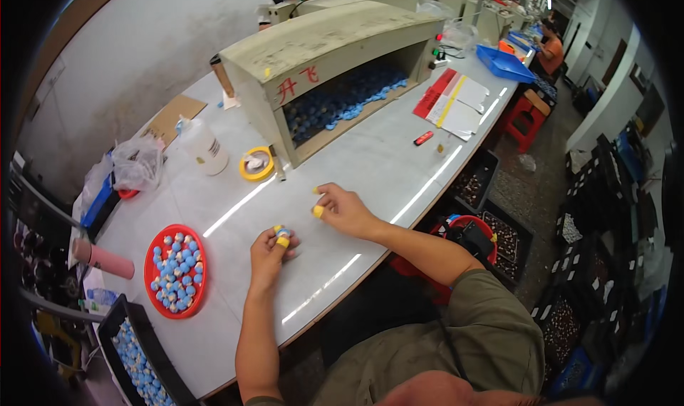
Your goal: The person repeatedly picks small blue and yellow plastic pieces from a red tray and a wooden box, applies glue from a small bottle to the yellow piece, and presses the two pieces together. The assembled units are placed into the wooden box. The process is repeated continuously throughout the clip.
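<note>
My left hand (268, 258) is closed over the tabletop, with yellow wraps on its thumb and a fingertip. Between those fingers it pinches a small blue-and-white ball-like piece (284, 232), partly covered by the fingers. To its right hovers my right hand (347, 212), thumb and index finger apart, both tipped in yellow, with nothing seen between them. A round red tray (148, 274) of similar blue-and-white pieces lies left of my left hand. Beyond both hands stands a beige, box-shaped machine (249, 49) with an open front, and many blue pieces lie inside it.
On the white table (235, 256) are a roll of yellow tape (268, 171), a white bottle (205, 149), a pink flask (107, 258) and papers (463, 103). A black bin (117, 367) of blue pieces sits at the near left. Stacked crates (570, 263) line the right side. Other people sit farther off.
</note>
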A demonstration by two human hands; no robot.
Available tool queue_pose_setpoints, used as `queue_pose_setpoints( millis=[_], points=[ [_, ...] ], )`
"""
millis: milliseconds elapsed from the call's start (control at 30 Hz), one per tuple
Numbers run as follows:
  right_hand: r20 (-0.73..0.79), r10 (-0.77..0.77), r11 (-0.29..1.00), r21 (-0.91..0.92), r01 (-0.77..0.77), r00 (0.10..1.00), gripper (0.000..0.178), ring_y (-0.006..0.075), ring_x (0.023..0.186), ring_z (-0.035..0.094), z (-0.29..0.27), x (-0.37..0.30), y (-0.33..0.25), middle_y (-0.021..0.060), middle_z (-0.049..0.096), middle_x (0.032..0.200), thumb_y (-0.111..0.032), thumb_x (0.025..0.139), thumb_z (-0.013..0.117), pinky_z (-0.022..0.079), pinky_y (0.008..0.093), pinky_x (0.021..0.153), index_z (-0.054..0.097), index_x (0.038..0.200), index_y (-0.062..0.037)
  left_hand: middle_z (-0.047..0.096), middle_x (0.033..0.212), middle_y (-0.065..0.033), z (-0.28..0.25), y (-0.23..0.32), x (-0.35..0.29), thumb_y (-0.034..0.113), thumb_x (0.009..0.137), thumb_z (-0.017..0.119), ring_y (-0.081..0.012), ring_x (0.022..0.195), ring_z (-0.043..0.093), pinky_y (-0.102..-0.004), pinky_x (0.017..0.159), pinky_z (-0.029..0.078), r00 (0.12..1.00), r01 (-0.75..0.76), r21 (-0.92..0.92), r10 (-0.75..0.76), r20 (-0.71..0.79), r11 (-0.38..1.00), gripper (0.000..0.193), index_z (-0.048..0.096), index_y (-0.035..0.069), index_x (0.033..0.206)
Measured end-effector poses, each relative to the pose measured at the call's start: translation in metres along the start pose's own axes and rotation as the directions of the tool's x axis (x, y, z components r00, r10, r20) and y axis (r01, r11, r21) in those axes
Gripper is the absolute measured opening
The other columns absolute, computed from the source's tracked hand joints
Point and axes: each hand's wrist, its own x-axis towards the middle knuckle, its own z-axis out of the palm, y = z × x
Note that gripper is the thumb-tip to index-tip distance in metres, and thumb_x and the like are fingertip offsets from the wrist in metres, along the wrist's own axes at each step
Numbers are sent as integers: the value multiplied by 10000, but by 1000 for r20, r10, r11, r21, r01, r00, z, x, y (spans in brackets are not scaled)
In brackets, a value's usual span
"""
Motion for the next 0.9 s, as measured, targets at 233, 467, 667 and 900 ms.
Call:
queue_pose_setpoints(
  millis=[233, 467, 667, 900],
  points=[
    [-843, -433, 776, -529, -343, 318, 601, 369, 1242, 445, -193, -34, 86, 182, 496, 1242, -204, 824, 757, 346, 468, 1063, 440, 1298, -12, 673, 1078, -159, 15, 4, 0, 83, 967, 619, -171, 919, 699, -202, 753, 594, 994, 88, -255, -103, -47, 963, 245, 581, -35, 1178],
    [-870, -171, 659, -450, -603, 462, 482, 342, 1327, 399, -261, -31, 112, 169, 521, 1323, -313, 812, 758, 303, 505, 1088, 557, 1152, -37, 677, 1081, -166, 17, 1, 2, 40, 967, 583, -188, 947, 704, -210, 775, 601, 987, 147, -320, -159, -12, 936, 232, 576, -42, 1183],
    [-683, -277, 958, -252, 138, 675, 241, 171, 808, 676, -156, 2, 67, 126, 700, 912, -131, 906, 699, 530, 308, 726, 539, 1029, 1, 673, 1117, -163, 8, 1, 2, 59, 939, 630, -207, 975, 701, -260, 827, 590, 982, 180, -156, -169, 82, 971, 309, 567, -65, 1215],
    [-53, -246, 969, -49, 244, 968, 343, 171, 824, 673, -9, -8, -21, 136, 705, 945, -73, 863, 702, 527, 292, 742, 578, 1171, 15, 676, 1093, -137, 4, -5, 5, 61, 948, 639, -197, 970, 698, -261, 851, 589, 982, 177, -230, -156, 106, 957, 303, 578, -57, 1221]
  ],
)
